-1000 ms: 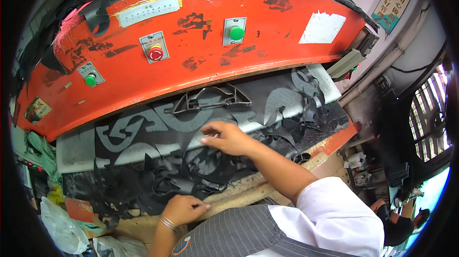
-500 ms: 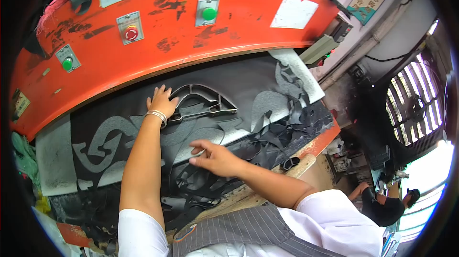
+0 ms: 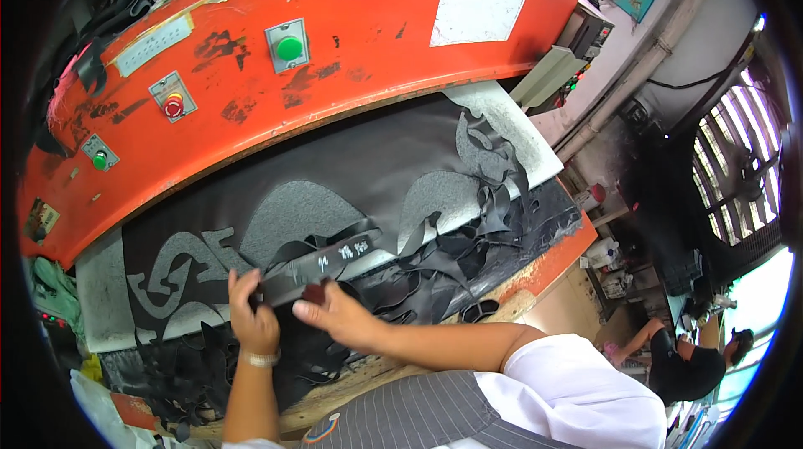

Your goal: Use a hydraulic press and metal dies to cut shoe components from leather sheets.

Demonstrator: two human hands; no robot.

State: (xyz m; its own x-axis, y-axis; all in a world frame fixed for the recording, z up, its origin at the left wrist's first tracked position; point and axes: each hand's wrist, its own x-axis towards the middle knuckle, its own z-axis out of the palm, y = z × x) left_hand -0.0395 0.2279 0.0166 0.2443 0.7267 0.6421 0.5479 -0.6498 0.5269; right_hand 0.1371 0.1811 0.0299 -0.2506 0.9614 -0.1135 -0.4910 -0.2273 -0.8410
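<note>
hands [image 3: 256,325] at die [image 3: 328,262], pale bag [image 3: 97,404] leftward

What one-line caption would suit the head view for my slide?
Left hand and right hand at a metal frame, with a dark sheet and an orange machine beyond.

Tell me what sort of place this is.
Probably a factory workshop where sheet material is cut: a big orange-red machine with push buttons, a dark sheet with shaped holes lying on a pale board, and dark offcuts heaped along the front.
</note>
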